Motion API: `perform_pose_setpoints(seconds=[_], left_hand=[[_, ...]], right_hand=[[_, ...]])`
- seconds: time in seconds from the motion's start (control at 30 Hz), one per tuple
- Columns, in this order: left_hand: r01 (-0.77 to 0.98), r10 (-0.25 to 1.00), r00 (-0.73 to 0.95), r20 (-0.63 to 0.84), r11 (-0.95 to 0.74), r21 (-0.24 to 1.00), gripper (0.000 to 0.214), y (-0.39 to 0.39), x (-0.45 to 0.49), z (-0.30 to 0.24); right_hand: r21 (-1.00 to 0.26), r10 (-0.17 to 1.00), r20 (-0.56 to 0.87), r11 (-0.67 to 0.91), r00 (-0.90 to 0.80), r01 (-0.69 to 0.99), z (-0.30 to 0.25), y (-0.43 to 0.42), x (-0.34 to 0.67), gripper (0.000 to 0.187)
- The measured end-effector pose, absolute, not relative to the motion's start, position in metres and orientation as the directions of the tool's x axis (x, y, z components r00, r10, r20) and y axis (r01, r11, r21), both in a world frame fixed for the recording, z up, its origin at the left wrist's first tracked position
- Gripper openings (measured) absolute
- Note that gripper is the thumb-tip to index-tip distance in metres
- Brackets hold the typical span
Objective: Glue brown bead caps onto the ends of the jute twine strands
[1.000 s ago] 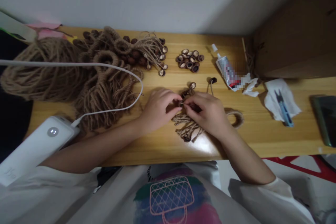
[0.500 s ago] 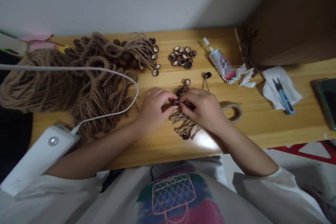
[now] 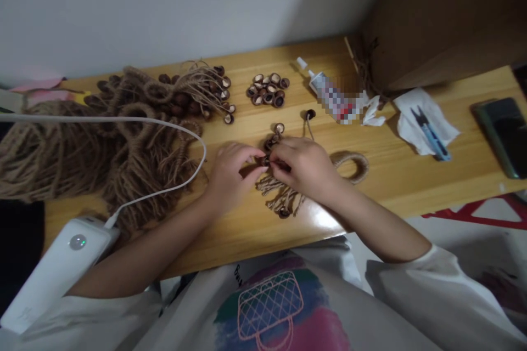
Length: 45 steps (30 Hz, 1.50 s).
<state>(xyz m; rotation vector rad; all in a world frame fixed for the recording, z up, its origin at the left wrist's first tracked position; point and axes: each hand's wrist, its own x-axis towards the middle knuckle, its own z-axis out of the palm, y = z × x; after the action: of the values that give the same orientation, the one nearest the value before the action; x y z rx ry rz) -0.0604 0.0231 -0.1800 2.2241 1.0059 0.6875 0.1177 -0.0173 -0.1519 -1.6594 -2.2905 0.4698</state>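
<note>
My left hand [image 3: 228, 173] and my right hand [image 3: 307, 167] meet at the middle of the wooden table [image 3: 411, 175], fingertips pinched together on a small brown nut shell [image 3: 265, 160] at the end of a jute cord. Beneath them lies a jute tassel piece [image 3: 282, 200] with a braided loop [image 3: 354, 164] sticking out to the right. More shells on cords [image 3: 278, 130] lie just beyond my fingers.
A small pile of loose nut shells [image 3: 267, 89] sits further back, a glue tube [image 3: 329, 93] to its right. Snips [image 3: 428, 134] rest on white tissue, a phone [image 3: 504, 134] at the far right. Finished jute pieces [image 3: 135, 137], a white cable [image 3: 123, 120] and a power bank [image 3: 53, 274] fill the left.
Both hands stay pinched on the same shell and cord. The view has tilted and shifted, so everything sits slightly further left.
</note>
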Motion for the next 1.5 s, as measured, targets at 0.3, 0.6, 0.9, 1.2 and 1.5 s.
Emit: perform_pose_setpoints(seconds=[0.3,0.6,0.9,1.2,1.5], left_hand=[[0.428,0.759,0.606,0.239,-0.564,0.706,0.014,0.0235,-0.0601,-0.1805],[0.438,0.748,0.614,0.253,-0.590,0.678,0.013,0.0240,-0.0608,-0.1801],[0.455,0.757,0.615,0.222,-0.570,0.684,0.012,0.0237,-0.0609,-0.1783],[0.458,0.758,0.613,0.222,-0.570,0.682,0.012,0.0239,-0.0615,-0.1793],[0.442,0.759,0.613,0.220,-0.561,0.700,0.013,0.0234,-0.0609,-0.1788]], right_hand=[[-0.405,0.957,-0.017,0.259,-0.291,0.877,-0.1473,-0.0163,0.1177,0.014],[-0.402,0.953,-0.007,0.276,-0.304,0.873,-0.1462,-0.0180,0.1186,0.014],[-0.391,0.950,-0.018,0.280,-0.312,0.877,-0.1445,-0.0182,0.1179,0.015],[-0.361,0.950,-0.011,0.286,-0.311,0.888,-0.1449,-0.0195,0.1171,0.015],[-0.354,0.951,0.006,0.291,-0.309,0.889,-0.1458,-0.0198,0.1159,0.014]])
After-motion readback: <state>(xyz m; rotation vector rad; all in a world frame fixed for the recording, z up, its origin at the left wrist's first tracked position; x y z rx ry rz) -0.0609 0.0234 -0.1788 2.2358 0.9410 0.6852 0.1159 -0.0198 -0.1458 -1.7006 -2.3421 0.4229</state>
